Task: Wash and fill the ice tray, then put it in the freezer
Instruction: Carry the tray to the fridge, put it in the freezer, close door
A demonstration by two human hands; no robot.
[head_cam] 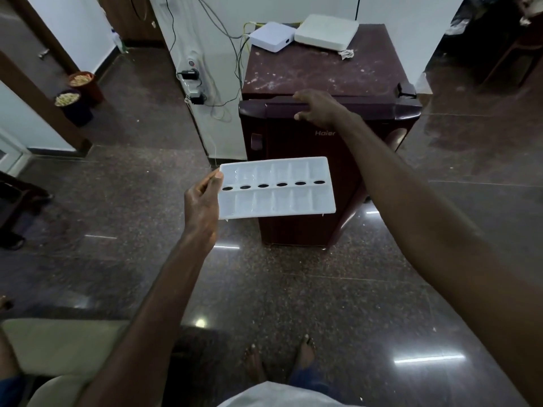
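At centre, the ice tray (279,201) was pinched by the left hand (202,204), best kept level while the fridge door (279,136) above was gripped by the right hand (318,108).

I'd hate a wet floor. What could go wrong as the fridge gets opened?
The left hand pinches the ice tray by one end only, so it could tip and spill. The right hand grips the top of the fridge door; swinging open, it might knock the tray held before it.
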